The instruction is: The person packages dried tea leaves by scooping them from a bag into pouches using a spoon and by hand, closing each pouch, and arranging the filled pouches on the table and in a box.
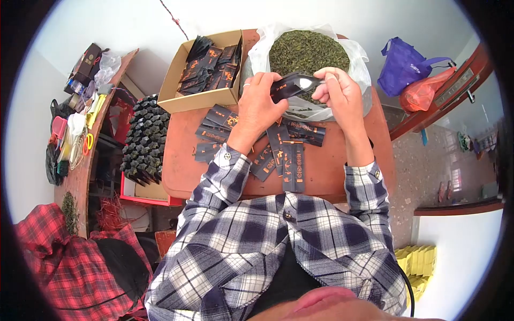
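Observation:
My left hand [259, 104] is closed around a slim black packet [285, 90] with orange print, held above the front of the tea bag. The packet's end towards the right gapes and shows a bright, shiny patch. Fingers of my right hand [340, 92] are pinched at that end, touching its edge. Behind and below the hands, dried green tea leaves [308, 52] fill a clear plastic bag [357, 61]. Several flat black packets [292, 166] with orange lettering lie spread on the reddish table [184, 155] under my forearms.
A cardboard box [201, 101] of black packets stands at the table's back left. Left of the table, many dark packets [144, 139] stand packed in a red-edged box. A cluttered side shelf [80, 128] is further left. Purple [404, 67] and red bags [425, 92] sit at the right.

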`<state>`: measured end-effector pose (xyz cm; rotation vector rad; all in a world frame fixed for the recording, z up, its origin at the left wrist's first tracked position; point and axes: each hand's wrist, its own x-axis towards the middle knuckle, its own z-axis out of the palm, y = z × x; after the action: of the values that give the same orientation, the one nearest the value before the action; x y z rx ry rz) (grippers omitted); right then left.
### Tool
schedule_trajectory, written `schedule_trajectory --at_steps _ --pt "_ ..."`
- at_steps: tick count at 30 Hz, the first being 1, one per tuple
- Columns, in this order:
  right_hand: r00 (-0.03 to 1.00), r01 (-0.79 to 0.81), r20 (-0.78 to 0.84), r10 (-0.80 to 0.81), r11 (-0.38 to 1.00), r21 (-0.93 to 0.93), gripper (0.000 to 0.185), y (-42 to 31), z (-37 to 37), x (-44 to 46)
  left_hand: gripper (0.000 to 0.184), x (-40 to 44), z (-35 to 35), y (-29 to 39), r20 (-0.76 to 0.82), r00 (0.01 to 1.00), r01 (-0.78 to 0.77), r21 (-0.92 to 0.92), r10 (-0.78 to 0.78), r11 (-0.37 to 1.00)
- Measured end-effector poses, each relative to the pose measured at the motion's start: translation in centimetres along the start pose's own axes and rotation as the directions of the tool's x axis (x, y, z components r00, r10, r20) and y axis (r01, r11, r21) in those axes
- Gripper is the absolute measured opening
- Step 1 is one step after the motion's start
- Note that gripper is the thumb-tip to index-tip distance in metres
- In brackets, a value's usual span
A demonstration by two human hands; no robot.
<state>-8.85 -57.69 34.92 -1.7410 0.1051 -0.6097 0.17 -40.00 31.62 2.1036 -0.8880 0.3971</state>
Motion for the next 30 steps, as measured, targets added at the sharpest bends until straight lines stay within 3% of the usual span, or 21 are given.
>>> schedule_trajectory --at_steps 2,5,8,18,25,30 --pt "1.000 0.025 0.008 -0.025 1.000 -0.017 0.025 0.1 -0.1 -0.1 0.043 -0.2 0.0 -0.1 -0.010 1.000 -0.008 0.000 0.008 1.000" --pt "0.983 -0.166 0.105 0.152 0.976 0.142 0.026 0.3 -0.2 0.0 0.043 -0.4 0.2 -0.1 -0.016 1.000 -0.012 -0.016 0.012 1.000" --pt "0.979 -0.190 0.111 0.170 0.961 0.200 0.026 1.3 -0.4 0.1 0.042 -0.4 -0.2 0.0 0.015 1.000 0.018 -0.049 -0.017 0.999" --pt "0.997 -0.065 -0.029 0.070 0.986 0.151 0.028 1.6 -2.0 1.1 0.045 -0.6 0.2 -1.6 0.031 0.997 0.072 -0.067 -0.070 0.995" --pt "0.987 -0.117 0.125 0.100 0.984 0.135 0.027 0.9 -0.6 0.6 0.044 -0.6 0.2 -1.0 0.006 1.000 0.029 -0.069 -0.028 0.997" --pt "0.998 -0.064 -0.009 0.067 0.982 0.178 0.026 1.4 -1.7 1.2 0.046 -0.5 -0.6 -1.5 0.044 0.994 0.103 -0.075 -0.100 0.992"
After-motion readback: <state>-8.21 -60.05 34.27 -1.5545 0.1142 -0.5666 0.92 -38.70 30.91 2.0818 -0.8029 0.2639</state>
